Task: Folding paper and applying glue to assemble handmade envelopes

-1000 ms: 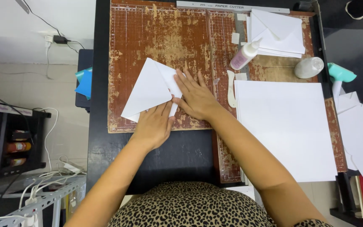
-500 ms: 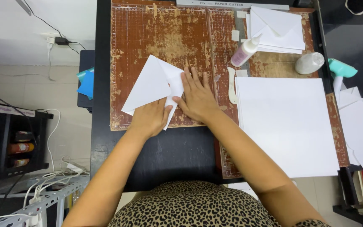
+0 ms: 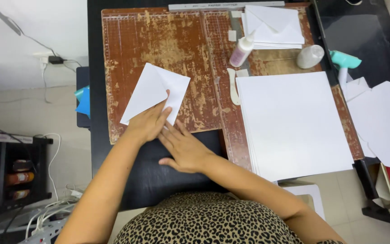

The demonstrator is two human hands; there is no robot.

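A folded white paper sheet (image 3: 152,90) lies tilted on a worn brown cutting mat (image 3: 172,40). My left hand (image 3: 147,124) presses flat on the paper's lower edge, fingers pointing up and right. My right hand (image 3: 183,149) rests flat just below it, fingers spread, mostly on the black table (image 3: 159,180) at the mat's front edge, its fingertips touching the left hand. Neither hand grips anything.
A stack of large white sheets (image 3: 294,122) lies right of the mat. Folded white envelopes (image 3: 274,25), a glue bottle (image 3: 242,49), a white bone folder (image 3: 234,86) and a metal ruler (image 3: 226,6) sit at the back. Cut paper shapes (image 3: 380,117) lie far right.
My right hand slid off the paper, down toward me onto the black table. My left hand stays on the paper, which has shifted slightly.
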